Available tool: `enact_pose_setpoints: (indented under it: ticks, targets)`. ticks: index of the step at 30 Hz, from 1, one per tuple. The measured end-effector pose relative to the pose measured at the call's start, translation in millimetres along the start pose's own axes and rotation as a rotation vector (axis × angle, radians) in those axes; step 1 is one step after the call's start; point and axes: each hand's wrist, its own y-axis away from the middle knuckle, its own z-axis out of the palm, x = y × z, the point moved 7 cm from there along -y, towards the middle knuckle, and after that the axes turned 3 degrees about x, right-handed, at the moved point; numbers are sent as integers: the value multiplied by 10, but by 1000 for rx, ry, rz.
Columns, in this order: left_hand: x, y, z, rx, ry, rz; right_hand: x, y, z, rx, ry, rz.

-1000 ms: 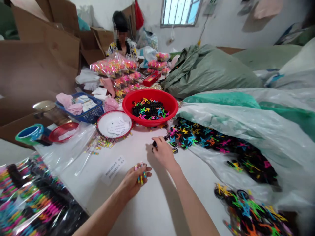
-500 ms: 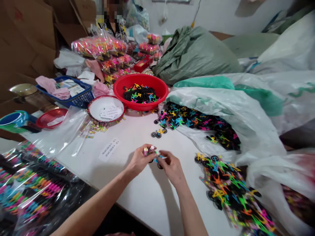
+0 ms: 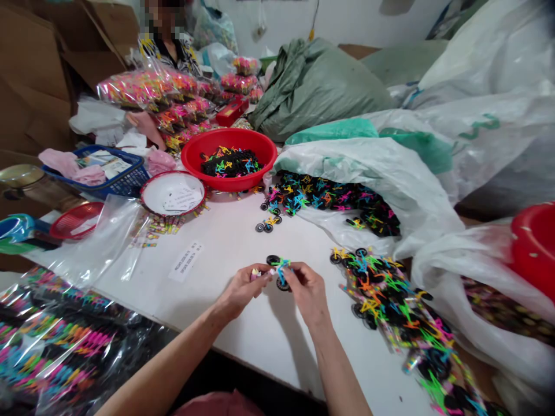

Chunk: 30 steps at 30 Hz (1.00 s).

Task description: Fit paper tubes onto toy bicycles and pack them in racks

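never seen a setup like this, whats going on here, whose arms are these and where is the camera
There is no machine: these are a person's bare arms, seen by a camera worn on their head, looking forward and down. The right hand holds a blue-and-green toy bike piece with black wheels; the left hand pinches small pale pieces, too small to identify. On the white table are a red basin of toy bikes, a red-rimmed white bowl with paper slips, and a colourful heap of bikes.
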Motion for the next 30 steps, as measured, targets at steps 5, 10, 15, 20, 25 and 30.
enact_pose_setpoints:
  ticks: [5,10,15,20,25,30]
  targets:
    - [174,79,39,-58,-123,33,122,51,164,-159,-157,104]
    - [175,101,4,-58,-50,30,114,104,142,-216,-243,125]
    - [106,145,-15,63,-223,151,168,149,177,-73,-35,85]
    - [23,207,0,213,-296,147,98,154,174,23,294,-80]
    - [-93,131,-89,82,39,-77,-216,73,-937,-1,801,-103]
    - [-212,77,-323,118,378,-168,-687,-419,-1156,392,1507,-238]
